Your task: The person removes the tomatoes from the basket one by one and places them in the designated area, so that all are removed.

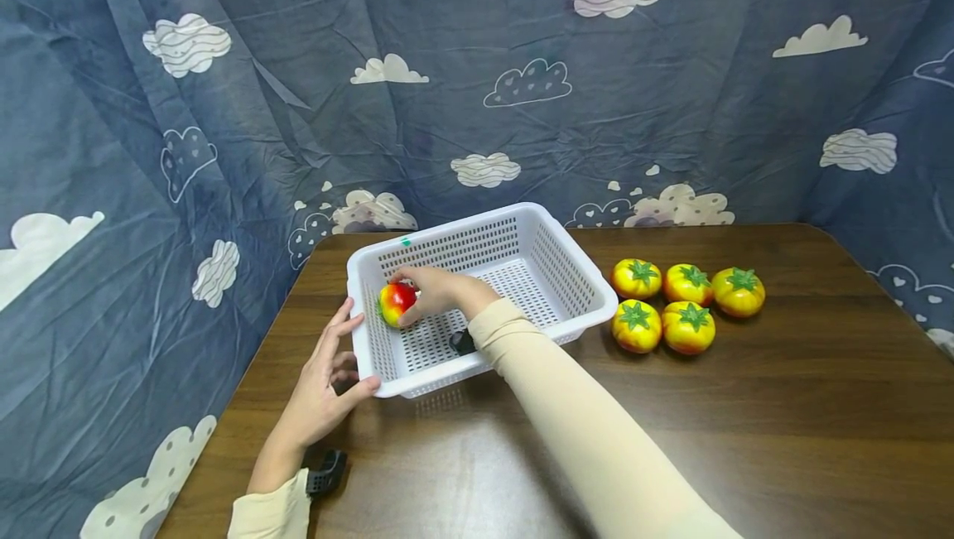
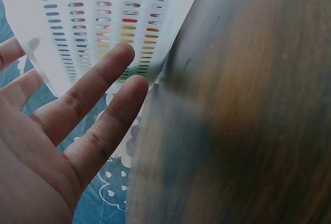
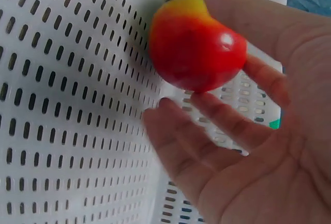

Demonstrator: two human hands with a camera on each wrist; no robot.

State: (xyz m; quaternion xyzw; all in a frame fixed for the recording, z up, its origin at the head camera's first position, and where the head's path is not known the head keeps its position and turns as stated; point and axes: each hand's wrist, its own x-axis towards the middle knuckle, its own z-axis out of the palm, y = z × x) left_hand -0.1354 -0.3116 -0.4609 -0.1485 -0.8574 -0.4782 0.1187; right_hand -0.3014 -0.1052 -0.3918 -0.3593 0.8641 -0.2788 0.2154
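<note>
In the head view a white perforated plastic basket [image 1: 440,369] stands on the wooden table. My right hand [image 1: 440,289] reaches into its left end and holds a mango-like toy fruit [image 1: 397,304], red with yellow and green. The right wrist view has thumb and fingers around this toy fruit [image 3: 196,48], near the basket's slotted wall [image 3: 72,89]. My left hand [image 1: 324,382] is at the basket's left end, thumb and fingertips touching the rim. Seen from the left wrist, two fingers [image 2: 95,97] extend straight beside the slotted side, with the fruit's colours showing through.
Right of the basket sit several yellow-orange toy persimmons [image 1: 637,325] with green leafy tops. A blue cloud-print curtain [image 1: 447,125] hangs behind the table [image 1: 782,406] and at its left. A black wrist device [image 1: 326,473] is on the left wrist.
</note>
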